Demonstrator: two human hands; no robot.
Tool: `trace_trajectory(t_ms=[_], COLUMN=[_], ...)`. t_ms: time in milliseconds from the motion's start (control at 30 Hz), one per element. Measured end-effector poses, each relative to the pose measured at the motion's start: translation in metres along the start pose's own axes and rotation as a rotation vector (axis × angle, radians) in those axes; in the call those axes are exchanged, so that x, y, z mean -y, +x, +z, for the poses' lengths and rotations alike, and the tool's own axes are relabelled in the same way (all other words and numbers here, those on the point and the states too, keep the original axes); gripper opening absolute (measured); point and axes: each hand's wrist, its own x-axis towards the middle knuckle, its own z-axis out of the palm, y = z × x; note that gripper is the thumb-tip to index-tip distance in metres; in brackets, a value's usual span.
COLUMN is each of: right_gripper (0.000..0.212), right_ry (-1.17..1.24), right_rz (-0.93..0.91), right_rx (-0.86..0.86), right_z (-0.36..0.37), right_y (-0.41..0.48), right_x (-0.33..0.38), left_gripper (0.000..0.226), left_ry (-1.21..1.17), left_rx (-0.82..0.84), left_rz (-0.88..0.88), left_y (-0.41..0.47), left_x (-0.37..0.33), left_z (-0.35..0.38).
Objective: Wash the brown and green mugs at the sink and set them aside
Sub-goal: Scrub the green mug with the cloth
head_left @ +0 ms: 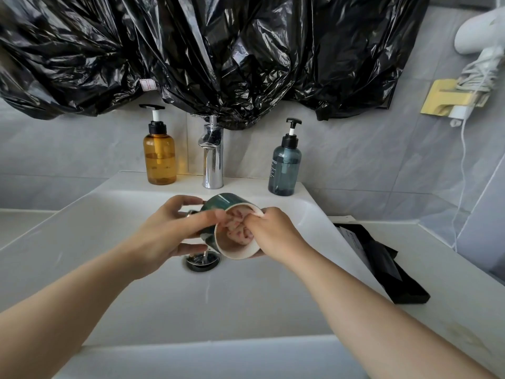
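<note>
Over sink (246, 310), green mug (222, 205) lies mouth-nearward; left hand (169, 231) grips, right hand (273, 233) pinches rim.

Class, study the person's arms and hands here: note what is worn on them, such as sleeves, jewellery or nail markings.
The left forearm and right forearm are bare to the frame's edge; no sleeve shows. Neither the left hand nor the right hand carries a visible watch, bracelet or ring. The right hand's fingernails seem to bear reddish polish or pattern; too small to tell which.
</note>
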Motion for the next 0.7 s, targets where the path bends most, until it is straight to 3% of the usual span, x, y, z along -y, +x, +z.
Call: trace_trajectory(t_ms=[100,233,500,700], right_gripper=[0.028,0.040,0.063,0.028], right_ry=[-0.174,0.047,0.007,-0.083], right_rz=[-0.047,-0.006,-0.028,-0.070], right_rx=[-0.008,0.158,0.219,-0.005], right_z=[-0.0028,-0.0009,-0.0037,-0.0014], right_y=[-0.0006,-0.0028,-0.0038,-0.0100], right_x=[-0.0008,-0.0030,-0.0005,0.0051], left_gripper=[0.085,0.074,0.065,0.077], left_ry=[0.028,0.027,0.024,0.033], left_rx=[0.033,-0.009,-0.019,0.024], left_rz=[-0.020,-0.037,-0.043,-0.025], left_y=[-0.0002,-0.0009,-0.0020,-0.0051], left_x=[-0.0017,0.0003,-0.0011,-0.0027], left_z=[-0.0019,-0.0024,-0.0002,0.0022])
